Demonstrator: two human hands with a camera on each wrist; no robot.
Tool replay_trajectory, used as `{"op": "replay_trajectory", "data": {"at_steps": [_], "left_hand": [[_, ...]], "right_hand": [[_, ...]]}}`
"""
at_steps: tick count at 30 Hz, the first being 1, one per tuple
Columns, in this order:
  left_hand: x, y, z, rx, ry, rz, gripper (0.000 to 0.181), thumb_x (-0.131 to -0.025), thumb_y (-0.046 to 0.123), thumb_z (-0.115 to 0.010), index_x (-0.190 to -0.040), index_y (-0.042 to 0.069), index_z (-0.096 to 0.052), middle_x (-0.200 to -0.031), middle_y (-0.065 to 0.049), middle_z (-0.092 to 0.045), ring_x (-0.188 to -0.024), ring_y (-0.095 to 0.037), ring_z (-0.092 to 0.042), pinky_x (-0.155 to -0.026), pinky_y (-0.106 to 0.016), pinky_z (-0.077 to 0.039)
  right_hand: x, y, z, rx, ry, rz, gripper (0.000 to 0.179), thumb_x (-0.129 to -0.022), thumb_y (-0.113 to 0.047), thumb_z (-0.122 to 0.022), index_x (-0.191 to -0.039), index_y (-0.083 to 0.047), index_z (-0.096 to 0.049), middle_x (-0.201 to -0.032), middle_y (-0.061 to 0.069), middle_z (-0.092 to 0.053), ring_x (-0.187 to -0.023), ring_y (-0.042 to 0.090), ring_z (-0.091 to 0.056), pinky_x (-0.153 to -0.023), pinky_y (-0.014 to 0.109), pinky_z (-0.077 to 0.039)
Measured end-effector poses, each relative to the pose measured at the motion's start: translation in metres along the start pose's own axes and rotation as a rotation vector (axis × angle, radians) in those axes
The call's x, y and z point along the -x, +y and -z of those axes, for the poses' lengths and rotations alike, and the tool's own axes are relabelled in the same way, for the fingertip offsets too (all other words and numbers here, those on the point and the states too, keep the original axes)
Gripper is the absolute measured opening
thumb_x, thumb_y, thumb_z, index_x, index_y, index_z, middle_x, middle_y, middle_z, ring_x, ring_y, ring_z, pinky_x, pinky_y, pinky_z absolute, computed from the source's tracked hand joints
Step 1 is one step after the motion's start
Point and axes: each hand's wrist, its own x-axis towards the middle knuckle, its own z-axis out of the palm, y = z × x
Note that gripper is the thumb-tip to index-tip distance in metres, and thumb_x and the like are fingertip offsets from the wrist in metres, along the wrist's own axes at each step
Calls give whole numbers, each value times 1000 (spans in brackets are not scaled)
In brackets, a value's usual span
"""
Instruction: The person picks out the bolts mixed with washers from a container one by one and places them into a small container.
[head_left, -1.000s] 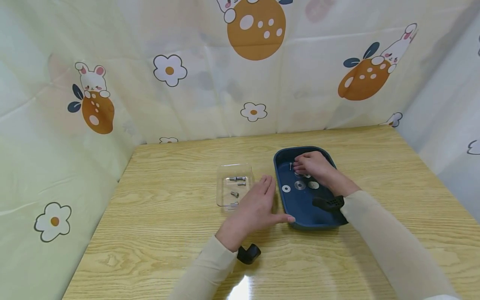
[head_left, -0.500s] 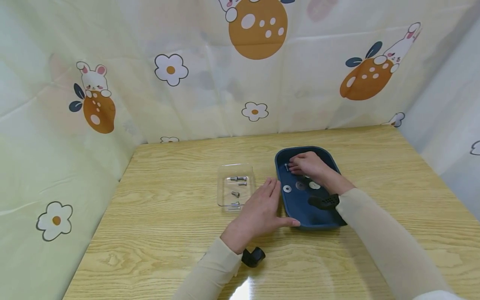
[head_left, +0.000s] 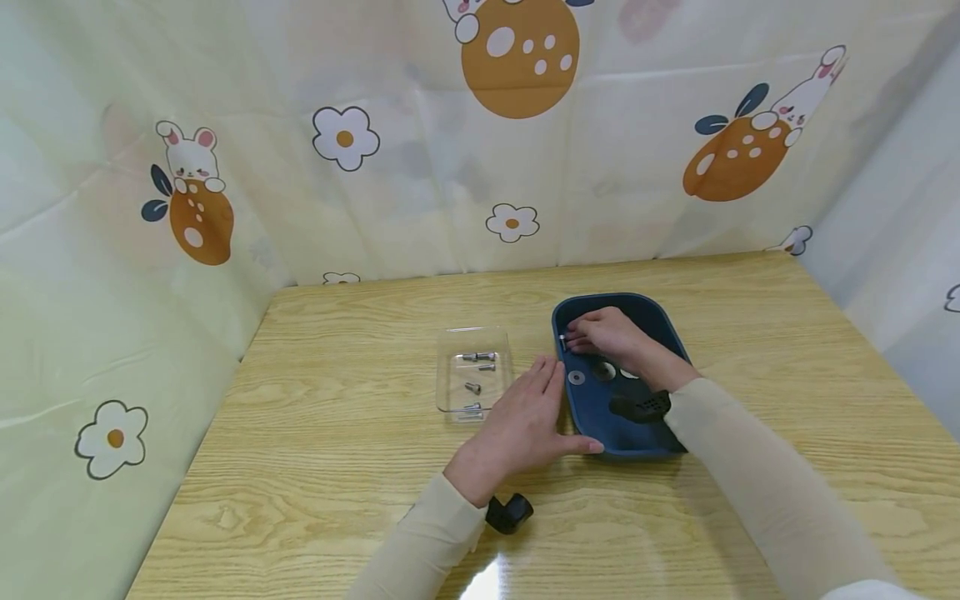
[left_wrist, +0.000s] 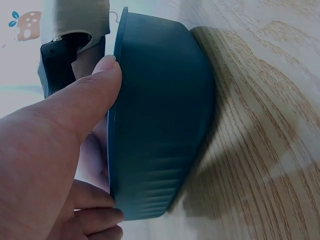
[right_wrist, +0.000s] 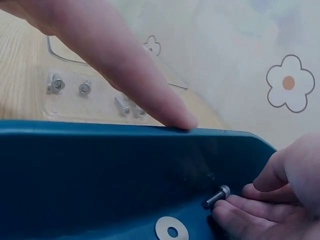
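Note:
My left hand (head_left: pixel 517 417) rests along the near left corner of a dark blue tray (head_left: pixel 622 437). Its thumb lies at the near rim and its fingertips (right_wrist: pixel 182 120) touch the left rim. Inside the tray is my right hand (head_left: pixel 607 333), palm toward the left wall. A small silver socket-head bolt (right_wrist: pixel 217 196) lies against that wall, right at the right hand's fingertips; the thumb stays apart from it. Near the bolt lies a flat white washer (right_wrist: pixel 172 230). Other washers, among them a shiny one (head_left: pixel 603 371), lie partly under the right hand.
A clear plastic box (head_left: pixel 450 392) holding several silver bolts (head_left: pixel 472 388) stands left of the tray, close to the left hand. The wooden table (head_left: pixel 322 433) meets a patterned curtain (head_left: pixel 420 208) at the back.
My right hand has moved left inside the tray, and the bolt at its fingertips has slid left to the wall. My left hand has shifted slightly right onto the tray's rim.

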Motion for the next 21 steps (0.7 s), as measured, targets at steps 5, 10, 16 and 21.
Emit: {"op": "replay_trajectory", "data": {"at_steps": [5,10,16,21], "left_hand": [[0,-1,-1,-8,5,-8,111,-83,76,-55,-159,5,-16,-166,-12,-17,-155,-23,-15,-125,-35,-23],[0,-1,-1,-8,6,-8,112,-83,76,-55,-159,5,-16,-166,-12,-16,-155,-23,-15,-125,-35,-22],[0,-1,-1,-14,9,-14,112,-82,77,-55,-159,5,-17,-166,-12,-17,-155,-24,-16,-125,-35,-23],[1,-1,0,-12,5,-16,111,-83,76,-56,-159,5,-17,-166,-12,-17,-155,-24,-16,-124,-36,-23]], "right_hand": [[-2,2,-4,-17,-9,-15,42,-105,-9,-35,-139,14,-45,-137,32,-52,-121,34,-60,-107,42,-49],[-4,6,-5,-20,-4,-17,41,-104,-7,-38,-138,13,-47,-134,28,-55,-107,20,-65,-105,41,-50],[-3,8,-7,-7,19,-26,39,-102,-7,-44,-136,11,-52,-128,25,-60,-98,15,-67,-101,38,-53],[-1,8,-7,-34,17,-40,39,-101,-7,-48,-135,11,-53,-128,24,-60,-94,12,-67,-96,32,-56]]}}
